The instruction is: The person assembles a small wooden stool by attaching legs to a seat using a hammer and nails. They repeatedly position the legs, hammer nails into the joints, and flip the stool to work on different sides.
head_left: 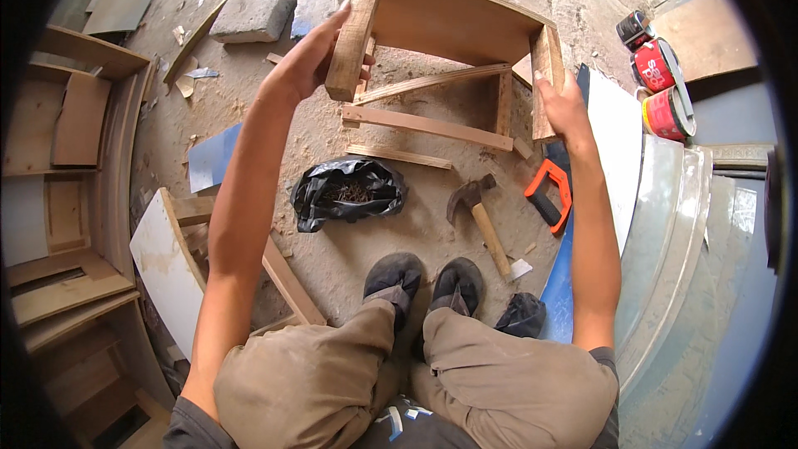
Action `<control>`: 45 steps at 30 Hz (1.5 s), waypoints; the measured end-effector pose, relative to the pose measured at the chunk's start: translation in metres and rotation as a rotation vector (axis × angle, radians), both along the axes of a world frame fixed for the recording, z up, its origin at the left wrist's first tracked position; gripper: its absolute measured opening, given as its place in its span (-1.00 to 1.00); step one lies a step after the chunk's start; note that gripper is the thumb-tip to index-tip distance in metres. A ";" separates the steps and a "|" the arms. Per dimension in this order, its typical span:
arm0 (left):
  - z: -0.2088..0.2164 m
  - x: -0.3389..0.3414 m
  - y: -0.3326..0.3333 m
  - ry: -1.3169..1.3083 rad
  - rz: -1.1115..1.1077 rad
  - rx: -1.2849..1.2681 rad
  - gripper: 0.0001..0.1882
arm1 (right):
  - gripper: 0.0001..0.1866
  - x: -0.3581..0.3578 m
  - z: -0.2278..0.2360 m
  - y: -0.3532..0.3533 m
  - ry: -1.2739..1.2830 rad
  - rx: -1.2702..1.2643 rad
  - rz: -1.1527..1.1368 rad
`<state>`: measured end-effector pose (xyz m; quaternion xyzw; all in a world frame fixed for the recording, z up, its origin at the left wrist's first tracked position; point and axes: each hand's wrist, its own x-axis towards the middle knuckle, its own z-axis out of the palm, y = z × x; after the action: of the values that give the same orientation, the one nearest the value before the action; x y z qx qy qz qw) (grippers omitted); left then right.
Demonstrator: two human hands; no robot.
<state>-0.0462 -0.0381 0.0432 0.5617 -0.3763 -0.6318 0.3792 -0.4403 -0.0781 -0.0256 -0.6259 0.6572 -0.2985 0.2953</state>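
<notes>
An open wooden drawer-like box (457, 21) is raised and tilted in front of me, with a thin brown panel between its thick side boards. My left hand (312, 58) grips the left side board, its thumb along the outside and fingertips showing behind. At the other end my right hand (565, 108) is closed on the right side board. Below the box is a wooden frame of thin strips (428, 126). Nearer my feet lie a black plastic bag (309, 204) of nails, a claw hammer (489, 237) and a handsaw with an orange and black handle (562, 189).
Left stands a wooden cabinet (125, 166), with a white-faced wooden piece (162, 241) beside my left arm. Concrete blocks (253, 12) lie at the far left. Right are several paint cans (655, 65), a white sheet (613, 141) and glass panes (702, 283). Scraps litter the floor.
</notes>
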 end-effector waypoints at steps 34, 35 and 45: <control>0.039 -0.093 0.020 -0.744 0.365 -1.193 -0.77 | -0.59 0.051 0.093 0.069 -0.994 -0.172 0.019; 0.039 -0.085 0.011 -0.877 0.411 -1.077 -0.58 | -0.59 0.039 0.086 0.068 -0.984 -0.201 0.014; 0.007 -0.074 0.030 -0.137 -0.022 -0.483 -0.43 | -0.58 0.035 0.074 0.075 -1.080 -0.185 0.250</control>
<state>-0.1197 -0.0079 0.0497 0.4922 -0.5472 -0.4881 0.4690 -0.4049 -0.0029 0.0482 -0.4806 0.3047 -0.5956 0.5670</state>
